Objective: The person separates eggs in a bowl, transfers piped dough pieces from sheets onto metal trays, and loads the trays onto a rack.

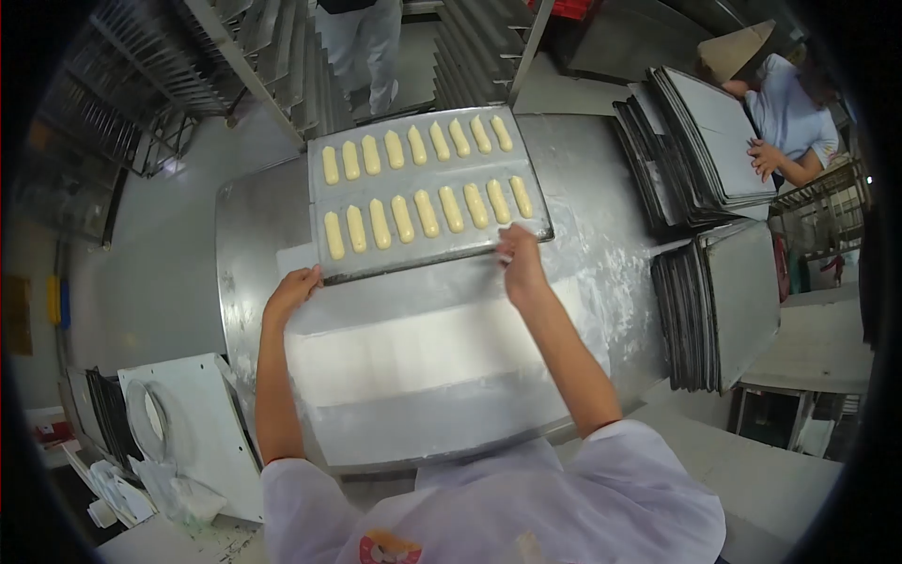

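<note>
A metal tray (427, 258) bears two rows of piped yellow dough strips (380, 224). My left hand (299, 285) has its fingers closed on the tray's near left corner. Near the tray's front edge, towards the right, is my right hand (519, 246), its fingers blurred; whether it touches the tray cannot be made out. A pale sheet with a whitish band (423, 352) lies on the steel table (601, 273) between my forearms and the tray.
Stacks of dark trays (691, 310) stand upright at the right. Behind them a person (794, 113) has a hand on one stack. A tray rack (282, 66) and another person's legs (362, 56) are beyond the table. White boards (202, 414) lean at the lower left.
</note>
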`<action>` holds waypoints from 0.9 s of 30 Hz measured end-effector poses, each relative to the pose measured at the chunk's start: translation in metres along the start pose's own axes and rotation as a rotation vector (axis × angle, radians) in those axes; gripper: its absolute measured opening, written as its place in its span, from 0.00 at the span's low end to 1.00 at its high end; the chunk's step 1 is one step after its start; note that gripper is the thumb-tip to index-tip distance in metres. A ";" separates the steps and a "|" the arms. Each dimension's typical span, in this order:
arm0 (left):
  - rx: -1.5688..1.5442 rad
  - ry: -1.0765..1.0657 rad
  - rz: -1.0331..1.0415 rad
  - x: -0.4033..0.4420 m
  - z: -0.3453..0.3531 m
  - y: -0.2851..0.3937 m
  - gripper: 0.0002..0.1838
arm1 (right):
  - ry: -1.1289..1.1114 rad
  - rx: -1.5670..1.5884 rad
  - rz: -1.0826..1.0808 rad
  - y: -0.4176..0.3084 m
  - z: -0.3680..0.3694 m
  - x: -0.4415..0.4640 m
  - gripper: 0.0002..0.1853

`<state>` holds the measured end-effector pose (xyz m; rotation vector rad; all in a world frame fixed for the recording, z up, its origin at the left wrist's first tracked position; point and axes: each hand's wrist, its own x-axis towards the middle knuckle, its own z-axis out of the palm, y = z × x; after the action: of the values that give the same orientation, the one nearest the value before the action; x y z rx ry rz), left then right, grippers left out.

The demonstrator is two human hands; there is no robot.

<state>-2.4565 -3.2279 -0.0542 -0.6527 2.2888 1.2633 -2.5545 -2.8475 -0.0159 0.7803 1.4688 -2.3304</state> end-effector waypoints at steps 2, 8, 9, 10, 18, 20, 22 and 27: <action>-0.039 -0.033 -0.072 0.010 -0.010 0.000 0.25 | 0.087 -0.274 -0.289 -0.025 0.002 0.028 0.18; 0.163 0.633 0.222 0.094 -0.061 0.014 0.22 | -0.008 -0.955 -1.201 -0.108 0.009 0.226 0.07; 0.156 0.713 0.286 0.115 -0.068 0.026 0.22 | -0.021 -1.055 -1.233 -0.114 0.015 0.253 0.07; 0.162 0.748 0.258 0.143 -0.076 0.029 0.21 | -0.032 -1.049 -1.232 -0.113 0.023 0.269 0.07; -0.088 0.797 0.223 0.237 -0.061 0.078 0.19 | 0.061 -1.403 -1.306 -0.108 0.042 0.303 0.06; -0.232 0.781 0.306 0.246 -0.060 0.078 0.16 | 0.074 -1.442 -1.340 -0.106 0.041 0.298 0.06; -0.180 0.820 0.297 0.246 -0.057 0.080 0.16 | 0.149 -1.417 -1.264 -0.102 0.045 0.296 0.06; -0.057 0.891 0.265 0.252 -0.060 0.078 0.17 | -0.173 -0.849 -0.679 -0.111 0.048 0.298 0.05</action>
<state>-2.7111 -3.2907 -0.1212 -1.1325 3.1416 1.3189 -2.8664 -2.8261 -0.0887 -0.1758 2.6044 -1.7158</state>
